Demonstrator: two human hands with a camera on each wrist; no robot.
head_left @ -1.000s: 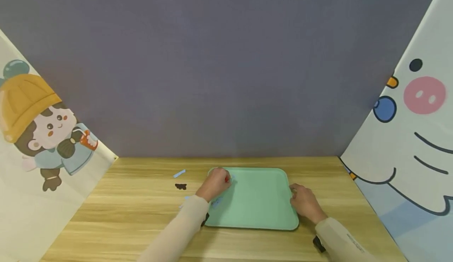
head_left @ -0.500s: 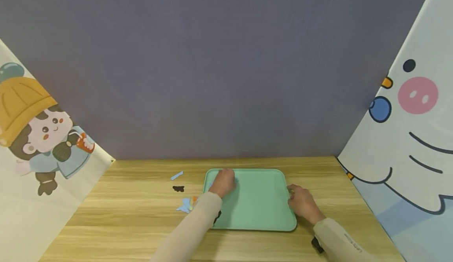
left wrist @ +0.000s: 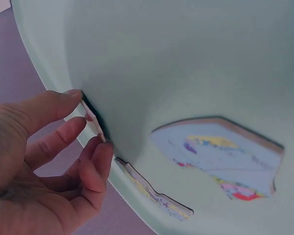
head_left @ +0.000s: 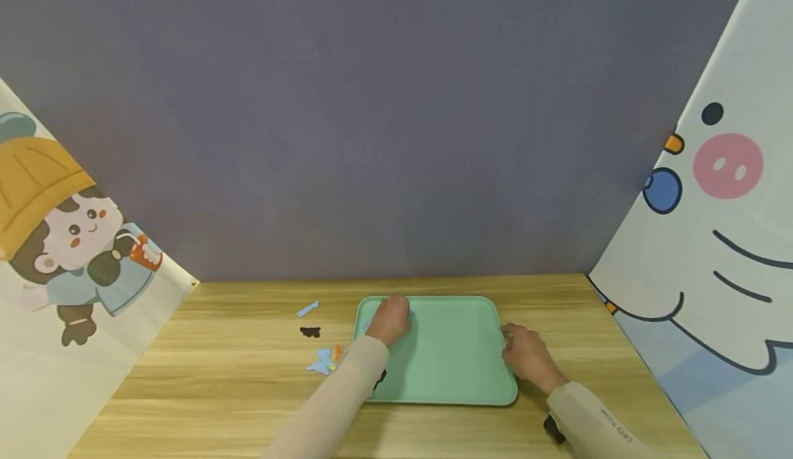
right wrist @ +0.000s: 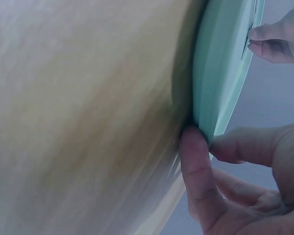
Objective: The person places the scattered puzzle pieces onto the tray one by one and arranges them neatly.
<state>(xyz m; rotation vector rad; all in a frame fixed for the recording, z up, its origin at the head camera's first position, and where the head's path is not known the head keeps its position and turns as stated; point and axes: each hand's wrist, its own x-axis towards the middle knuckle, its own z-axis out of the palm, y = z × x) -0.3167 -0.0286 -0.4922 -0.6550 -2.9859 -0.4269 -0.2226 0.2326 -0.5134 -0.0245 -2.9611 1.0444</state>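
My left hand (head_left: pixel 392 320) is over the back left part of a mint green tray (head_left: pixel 455 356). Its thumb and fingers pinch a thin flat puzzle piece (left wrist: pixel 94 119), held edge-on near the tray's rim in the left wrist view. Beside it on the tray lie a large printed puzzle piece (left wrist: pixel 220 152) and a narrow puzzle piece (left wrist: pixel 157 190). In the head view the hand and sleeve cover most of these. My right hand (head_left: pixel 529 359) grips the tray's right rim between thumb and fingers, as the right wrist view shows.
Left of the tray, a light blue strip (head_left: pixel 308 309), a dark wavy piece (head_left: pixel 310 332), light blue pieces (head_left: pixel 321 361) and an orange piece (head_left: pixel 338 354) lie on the wooden table (head_left: pixel 204 376). A grey panel (head_left: pixel 396 135) rises at the back, with printed panels on both sides.
My left hand moved slightly right and back over the tray, and a red patch at its fingers is out of sight. The right hand keeps its grip. The view shifted slightly.
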